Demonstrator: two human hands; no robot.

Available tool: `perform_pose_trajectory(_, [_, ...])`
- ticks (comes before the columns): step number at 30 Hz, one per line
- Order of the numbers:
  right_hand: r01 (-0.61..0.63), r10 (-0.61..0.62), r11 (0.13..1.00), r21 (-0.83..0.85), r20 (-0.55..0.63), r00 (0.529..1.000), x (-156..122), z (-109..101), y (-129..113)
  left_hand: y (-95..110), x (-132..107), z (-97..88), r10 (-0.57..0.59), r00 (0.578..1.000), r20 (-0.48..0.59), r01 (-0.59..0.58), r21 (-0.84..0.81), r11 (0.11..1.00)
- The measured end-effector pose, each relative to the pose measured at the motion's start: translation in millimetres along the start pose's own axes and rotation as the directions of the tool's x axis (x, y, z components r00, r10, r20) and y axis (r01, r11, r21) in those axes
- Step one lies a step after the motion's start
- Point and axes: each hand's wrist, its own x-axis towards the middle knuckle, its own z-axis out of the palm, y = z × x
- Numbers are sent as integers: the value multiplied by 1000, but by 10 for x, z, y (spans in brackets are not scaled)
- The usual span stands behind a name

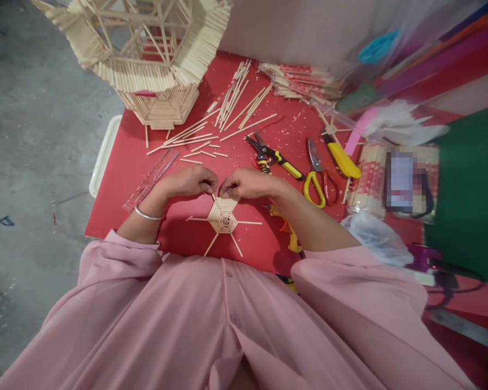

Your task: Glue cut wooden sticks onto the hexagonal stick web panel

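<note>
A six-sided web of thin wooden sticks (226, 215) lies on the red tabletop just in front of my body, its spokes poking out past the layered sticks. My left hand (192, 181) is closed in a pinch at the spoke on the web's upper left. Beside it, my right hand (246, 184) bends over the web's far edge with thumb and fingers pressed together. The fingertips hide whatever small piece lies between them. Both hands nearly meet, and the near half of the web is uncovered.
A large stick-built pavilion model (158, 100) stands at the back left. Loose sticks (233, 100) lie beyond my hands, with a clear ruler (152, 179) at left. Pliers (282, 162), yellow-and-red scissors (315, 179), a yellow cutter (341, 154) and a glue gun (290, 233) are at right, near packed stick bundles (368, 179).
</note>
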Motion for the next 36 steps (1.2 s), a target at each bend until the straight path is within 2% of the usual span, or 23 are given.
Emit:
perform_pose_trajectory(25, [17, -16, 999, 34, -24, 1000, 6, 29, 52, -6, 2, -7, -16, 1000, 18, 17, -7, 1000])
perform_pose_trajectory(32, [53, -51, 992, 115, -26, 998, 18, 41, 93, -7, -4, -7, -8, 1000, 6, 8, -22, 1000])
perform_pose_trajectory(36, [56, -44, 986, 160, -82, 996, -41, 28, 80, -4, 1, -15, -24, 1000, 12, 24, -18, 1000])
